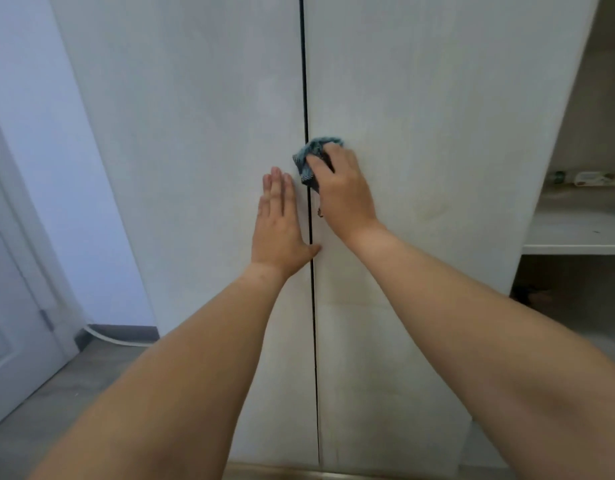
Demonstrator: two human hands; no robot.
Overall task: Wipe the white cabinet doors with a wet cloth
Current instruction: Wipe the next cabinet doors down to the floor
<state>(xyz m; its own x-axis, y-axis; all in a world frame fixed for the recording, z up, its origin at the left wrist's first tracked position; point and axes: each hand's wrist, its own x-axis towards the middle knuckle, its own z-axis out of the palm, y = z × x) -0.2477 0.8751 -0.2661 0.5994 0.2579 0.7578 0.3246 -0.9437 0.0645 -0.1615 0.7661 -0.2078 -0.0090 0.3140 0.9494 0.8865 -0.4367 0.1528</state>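
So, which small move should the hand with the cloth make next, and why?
Probably slide the bunched blue cloth rightward across the right white cabinet door. The right hand presses it beside the dark centre gap, and a yellowish mark shows there.

Two white cabinet doors [202, 168] fill frame centre, closed, dark vertical seam between. Crumpled blue cloth [311, 159] pressed against right door [437, 168] beside seam, mid-frame.

Left hand [278, 223] flat, fingers [276, 188] straight; right hand [344, 188] curled, gripping.
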